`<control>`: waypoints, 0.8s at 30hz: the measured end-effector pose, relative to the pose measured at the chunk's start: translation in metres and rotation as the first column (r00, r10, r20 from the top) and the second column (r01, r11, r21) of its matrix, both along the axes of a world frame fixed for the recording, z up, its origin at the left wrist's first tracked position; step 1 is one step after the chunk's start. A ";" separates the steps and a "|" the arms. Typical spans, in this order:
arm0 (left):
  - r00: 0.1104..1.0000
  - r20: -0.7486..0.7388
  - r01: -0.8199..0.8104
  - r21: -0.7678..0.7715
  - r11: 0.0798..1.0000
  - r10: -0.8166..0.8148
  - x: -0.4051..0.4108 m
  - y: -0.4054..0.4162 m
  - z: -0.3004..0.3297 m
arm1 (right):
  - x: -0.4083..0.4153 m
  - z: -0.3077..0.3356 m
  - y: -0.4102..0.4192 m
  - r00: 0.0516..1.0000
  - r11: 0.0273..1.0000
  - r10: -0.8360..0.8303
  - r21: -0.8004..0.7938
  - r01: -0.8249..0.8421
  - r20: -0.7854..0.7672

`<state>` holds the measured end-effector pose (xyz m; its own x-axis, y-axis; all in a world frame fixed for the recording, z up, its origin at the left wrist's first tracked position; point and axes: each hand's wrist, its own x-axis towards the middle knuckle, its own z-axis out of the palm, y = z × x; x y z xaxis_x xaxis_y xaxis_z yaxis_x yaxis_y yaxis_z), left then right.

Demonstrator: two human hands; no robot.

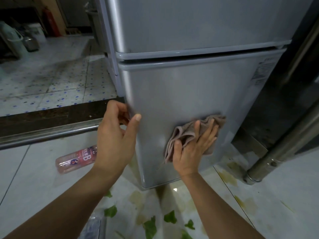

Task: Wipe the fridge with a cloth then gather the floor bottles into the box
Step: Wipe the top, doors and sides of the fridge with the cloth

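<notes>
A grey two-door fridge stands in front of me. My right hand presses a crumpled pinkish-grey cloth flat against the lower door. My left hand grips the left edge of that lower door, thumb on the front, fingers wrapped round the side. A pink-labelled plastic bottle lies on its side on the floor to the left of the fridge, partly hidden behind my left wrist. No box is in view.
Green leaf scraps and yellowish stains lie on the white tile floor below the fridge. A metal threshold rail crosses the floor at left. A steel post and dark cabinet stand at right. Bins and a red extinguisher are far left.
</notes>
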<state>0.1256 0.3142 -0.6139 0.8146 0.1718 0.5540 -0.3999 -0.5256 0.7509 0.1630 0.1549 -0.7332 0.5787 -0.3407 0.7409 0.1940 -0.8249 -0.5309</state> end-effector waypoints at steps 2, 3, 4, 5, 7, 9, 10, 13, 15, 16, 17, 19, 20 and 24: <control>1.000 -0.003 0.006 -0.011 1.000 -0.006 0.000 0.000 -0.001 | 0.003 0.018 -0.003 0.999 0.998 0.004 0.068 -0.007 0.048; 1.000 0.005 0.009 -0.015 1.000 -0.009 0.001 0.000 -0.002 | 0.009 0.033 -0.008 0.996 0.992 -0.027 0.125 0.016 0.087; 1.000 0.016 0.010 -0.012 1.000 -0.010 0.001 -0.001 -0.003 | 0.017 0.048 -0.015 0.990 0.982 -0.070 0.184 0.047 0.122; 1.000 0.026 0.009 -0.009 1.000 -0.009 0.002 -0.002 -0.004 | 0.025 0.061 -0.024 0.983 0.971 -0.111 0.226 0.075 0.149; 1.000 0.026 -0.006 -0.014 1.000 0.006 0.002 -0.002 -0.006 | 0.035 0.072 -0.038 0.973 0.970 -0.147 0.220 0.106 0.179; 0.999 0.026 -0.021 -0.019 1.000 0.022 0.003 -0.003 -0.008 | 0.035 0.061 -0.046 0.980 0.979 -0.123 0.181 0.094 0.156; 0.999 0.031 -0.025 -0.019 0.999 0.026 0.003 -0.004 -0.009 | 0.033 0.052 -0.048 0.987 0.977 -0.110 0.195 0.086 0.120; 0.998 0.046 -0.028 -0.035 0.999 0.030 0.002 -0.006 -0.010 | 0.023 0.033 -0.052 0.995 0.933 -0.094 0.348 0.094 -0.019; 0.998 0.054 -0.040 -0.029 0.999 0.042 0.002 -0.006 -0.009 | 0.021 0.035 -0.054 0.996 0.911 -0.074 0.404 0.086 -0.044; 0.998 0.049 -0.043 -0.028 0.999 0.044 0.001 -0.006 -0.009 | 0.021 0.041 -0.055 0.996 0.902 -0.077 0.421 0.092 -0.051; 0.998 0.041 -0.042 -0.034 0.999 0.043 0.001 -0.006 -0.008 | 0.024 0.050 -0.056 0.995 0.894 -0.091 0.437 0.104 -0.050; 0.999 0.029 -0.036 -0.046 0.998 0.038 0.001 -0.006 -0.008 | 0.035 0.074 -0.065 0.989 0.871 -0.146 0.476 0.121 0.017; 0.999 0.024 -0.033 -0.047 0.998 0.034 0.001 -0.006 -0.007 | 0.041 0.084 -0.071 0.982 0.860 -0.178 0.495 0.125 0.062; 1.000 -0.001 -0.015 -0.090 0.996 0.015 -0.001 -0.008 -0.007 | 0.050 0.089 -0.088 0.970 0.883 -0.181 0.460 0.088 0.162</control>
